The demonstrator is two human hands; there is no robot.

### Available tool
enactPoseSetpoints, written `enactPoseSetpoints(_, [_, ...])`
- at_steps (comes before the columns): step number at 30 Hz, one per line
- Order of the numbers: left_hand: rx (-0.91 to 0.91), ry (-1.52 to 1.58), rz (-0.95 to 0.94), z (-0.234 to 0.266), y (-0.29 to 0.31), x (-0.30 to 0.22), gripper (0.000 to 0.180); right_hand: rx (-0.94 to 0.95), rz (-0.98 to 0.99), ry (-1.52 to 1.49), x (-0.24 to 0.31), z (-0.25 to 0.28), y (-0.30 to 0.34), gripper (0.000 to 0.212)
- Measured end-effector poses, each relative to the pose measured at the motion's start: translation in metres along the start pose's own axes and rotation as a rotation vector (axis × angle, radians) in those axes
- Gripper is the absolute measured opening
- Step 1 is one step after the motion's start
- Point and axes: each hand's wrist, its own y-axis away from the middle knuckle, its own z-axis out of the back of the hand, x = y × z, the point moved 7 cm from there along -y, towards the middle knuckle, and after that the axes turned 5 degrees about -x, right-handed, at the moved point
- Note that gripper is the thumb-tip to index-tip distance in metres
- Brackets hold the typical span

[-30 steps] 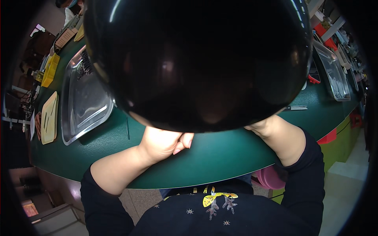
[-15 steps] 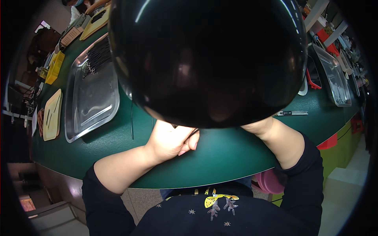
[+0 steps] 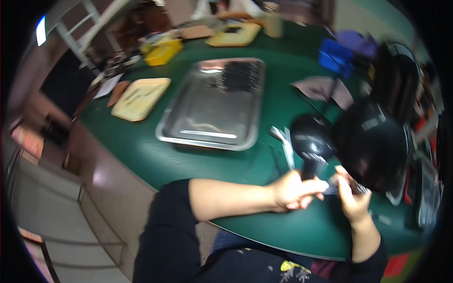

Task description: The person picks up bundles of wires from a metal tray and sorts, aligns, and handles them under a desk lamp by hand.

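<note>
My left hand (image 3: 293, 191) rests on the green table (image 3: 141, 146) with its fingers curled around a small thin object that I cannot make out. My right hand (image 3: 351, 195) is close beside it, fingers pinched on a small flat piece between the two hands. Just above both hands stands a black round lamp-like head (image 3: 311, 139) on a stem, and a larger glossy black dome (image 3: 375, 141) hangs over my right hand. The picture is blurred by motion.
A large shiny metal tray (image 3: 217, 106) lies in the table's middle. A cream tray (image 3: 140, 98) and a yellow box (image 3: 163, 52) sit at the left, another cream tray (image 3: 236, 34) at the back. A blue box (image 3: 336, 57) and grey cloth (image 3: 323, 89) lie at the right.
The view has swung sharply left. The black dome that filled the middle now sits at the right. My hands stay together at the table's near edge.
</note>
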Motion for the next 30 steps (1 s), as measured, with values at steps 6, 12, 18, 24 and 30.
enactPoseSetpoints(6, [0.05,0.005,-0.014,-0.005,0.007,0.004,0.03,-0.093,-0.575,-0.771,-0.006,-0.009,-0.011,0.02])
enactPoseSetpoints(12, [0.005,-0.013,-0.026,-0.001,0.002,0.0,0.032,0.032,-0.78,-1.119,-0.006,-0.021,-0.01,0.027])
enactPoseSetpoints(18, [0.087,-0.06,-0.146,-0.007,0.0,0.001,0.022,0.048,-0.729,-0.912,-0.007,-0.02,-0.008,0.01])
enactPoseSetpoints(24, [-0.044,-0.106,-0.242,-0.003,0.009,-0.016,0.019,-0.212,-0.798,-1.187,-0.005,-0.016,-0.007,0.018])
enactPoseSetpoints(30, [-0.113,-0.053,-0.373,0.001,0.01,-0.02,0.023,0.075,-0.621,-0.95,0.011,-0.043,0.007,0.011])
